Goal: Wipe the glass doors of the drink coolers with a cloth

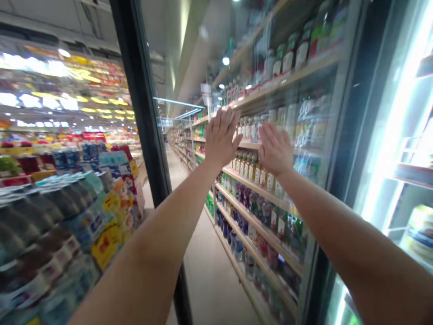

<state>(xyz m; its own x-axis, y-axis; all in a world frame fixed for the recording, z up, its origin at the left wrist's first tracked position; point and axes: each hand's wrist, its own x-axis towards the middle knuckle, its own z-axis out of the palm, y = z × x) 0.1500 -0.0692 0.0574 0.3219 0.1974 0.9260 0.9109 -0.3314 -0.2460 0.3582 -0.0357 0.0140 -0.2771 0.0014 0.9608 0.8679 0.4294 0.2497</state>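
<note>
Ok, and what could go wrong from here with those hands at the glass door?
The left hand and right hand are raised against the view of the glass door, gripping nothing; if they push, they might slip or smear it. If the door swings left, it could perhaps bump the stacked bottles, though the gap is hard to judge.
</note>
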